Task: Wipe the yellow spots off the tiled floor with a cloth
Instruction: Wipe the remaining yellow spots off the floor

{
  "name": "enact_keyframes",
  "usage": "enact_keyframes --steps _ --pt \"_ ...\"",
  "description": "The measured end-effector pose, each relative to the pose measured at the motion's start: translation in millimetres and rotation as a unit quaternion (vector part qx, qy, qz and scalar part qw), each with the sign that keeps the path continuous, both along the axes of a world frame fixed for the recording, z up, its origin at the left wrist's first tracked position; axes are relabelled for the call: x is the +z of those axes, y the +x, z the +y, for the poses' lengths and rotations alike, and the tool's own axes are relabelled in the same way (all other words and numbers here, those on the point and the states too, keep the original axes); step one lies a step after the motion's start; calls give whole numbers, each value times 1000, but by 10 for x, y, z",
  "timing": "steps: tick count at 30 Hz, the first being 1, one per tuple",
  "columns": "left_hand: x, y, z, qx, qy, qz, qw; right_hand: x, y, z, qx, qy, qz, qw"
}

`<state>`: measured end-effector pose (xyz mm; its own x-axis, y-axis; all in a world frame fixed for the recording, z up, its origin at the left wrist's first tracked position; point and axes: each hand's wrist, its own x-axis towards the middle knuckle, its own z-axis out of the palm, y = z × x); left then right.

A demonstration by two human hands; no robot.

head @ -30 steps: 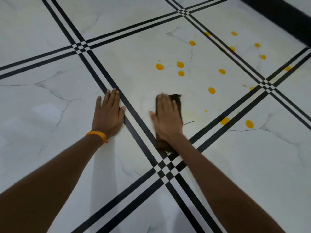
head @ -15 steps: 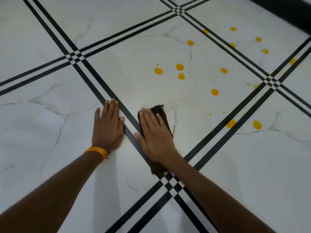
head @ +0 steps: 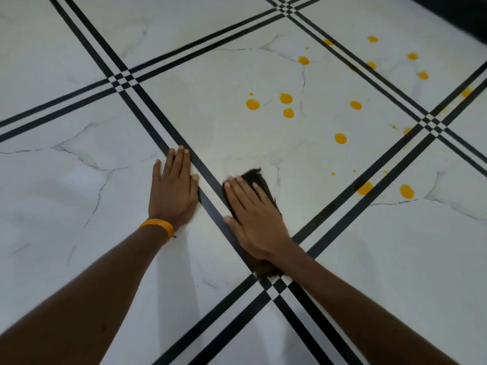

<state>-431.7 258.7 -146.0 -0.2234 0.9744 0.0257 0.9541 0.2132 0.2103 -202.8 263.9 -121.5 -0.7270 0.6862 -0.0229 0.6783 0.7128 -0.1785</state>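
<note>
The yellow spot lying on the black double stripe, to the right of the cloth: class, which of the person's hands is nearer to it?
Right. The right hand, flat on the dark cloth, lies just left of that yellow spot. The left hand rests on the floor farther left, beyond the cloth.

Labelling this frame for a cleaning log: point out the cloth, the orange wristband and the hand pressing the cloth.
dark cloth [head: 261,179]: head view, far end showing past the fingertips.
orange wristband [head: 157,225]: head view, top of the band on the left wrist.
right hand [head: 254,217]: head view, back of the hand, flat on the cloth.
</note>
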Motion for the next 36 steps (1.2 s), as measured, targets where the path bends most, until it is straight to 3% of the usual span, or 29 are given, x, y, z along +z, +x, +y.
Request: enact_keyframes --steps 3,6,7,9,10,12,16,19,22,24,25,27,29,32,34,36 --pt "13 3 1 2 7 -7 1000 -42 356 461 -96 25 -1 995" --pt "0 -14 -3 3 7 -9 1000 10 5 1058 -254 18 9 967" --pt "3 -29 -8 4 8 -12 1000 11 -164 1029 -249 17 12 968" --pt "43 15 1 -2 18 -21 1000 7 -213 658 -145 17 3 989" --pt "58 -1 -17 -1 22 -21 1000 -1 -82 385 -84 11 -6 996" --pt "105 31 -30 12 24 -18 999 23 525 72 -63 -1 -6 998" --pt "283 421 251 -13 37 -4 999 57 1761 499 -287 14 -8 958" --pt "280 998 718 -78 46 -46 995 14 1743 1038 -378 22 -14 926" --pt "127 1261 1034 -86 16 -52 995 -17 1618 956 -261 22 -29 965" --pt "-5 1238 1057 -89 8 -26 996 -21 1959 766 -173 8 -32 984" --pt "-38 1222 1043 -87 15 -18 996 2 2192 748 -176 5 -25 984" --pt "-54 1243 1040 -94 16 -13 995 18 2649 904 -273 12 -14 962" --pt "-48 1266 1048 -88 23 -9 996 39 2848 1237 -409 17 -10 912" --pt "-39 1273 1062 -91 15 -4 996 54 2540 1782 -520 8 -3 854" --pt "-31 1262 1050 -90 15 0 996 28 2085 1833 -477 18 -6 879" --pt "-19 1265 1062 -94 12 -4 995 22 1692 1540 -350 14 -22 937"
